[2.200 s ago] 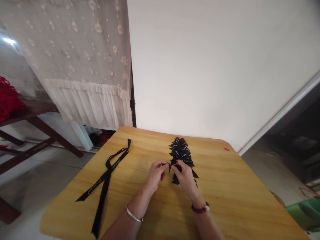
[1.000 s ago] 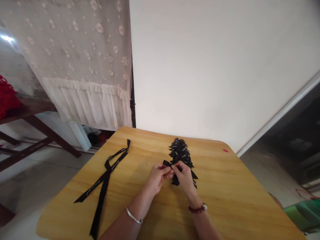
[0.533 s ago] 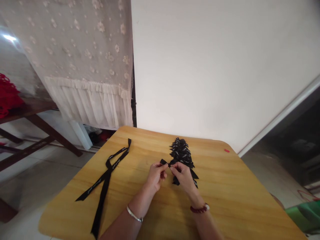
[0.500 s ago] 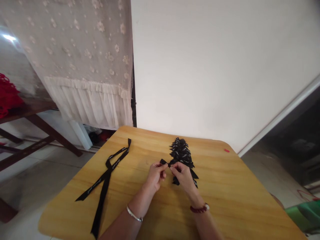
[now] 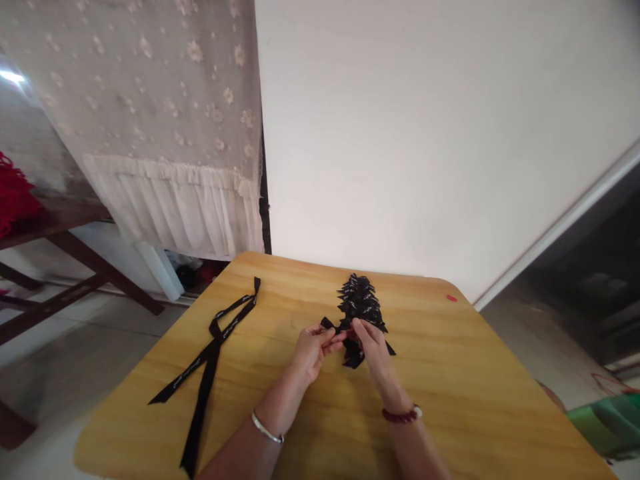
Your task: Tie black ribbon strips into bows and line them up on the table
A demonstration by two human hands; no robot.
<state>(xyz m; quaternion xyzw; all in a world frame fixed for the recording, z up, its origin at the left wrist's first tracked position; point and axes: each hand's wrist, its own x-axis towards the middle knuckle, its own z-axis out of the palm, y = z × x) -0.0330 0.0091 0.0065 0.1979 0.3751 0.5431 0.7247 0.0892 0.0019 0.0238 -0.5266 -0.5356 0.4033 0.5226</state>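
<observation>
Over the middle of the table, my left hand [image 5: 314, 350] pinches a black ribbon bow [image 5: 328, 323] between thumb and fingers. My right hand [image 5: 374, 350] closes its fingertips on the same bow from the other side; part of the ribbon is hidden by the fingers. A black ribbon end [image 5: 354, 355] shows between and below the hands. Just beyond them lies a stack of black bows with white lettering [image 5: 359, 297], its near end partly covered by my right hand. Off to the left, long black printed ribbons [image 5: 213, 347] lie loosely crossed.
The wooden table [image 5: 480, 393] stands against a white wall panel [image 5: 425, 133]. Near its far right corner is a small red object [image 5: 451, 298]. A lace curtain [image 5: 170, 120] hangs at the back left, beside a dark wooden stand [image 5: 85, 250] with red material [image 5: 17, 200].
My right hand has turned and its fingers have shifted on the bow, with a ribbon end now showing below. My left hand keeps its pinch in nearly the same place.
</observation>
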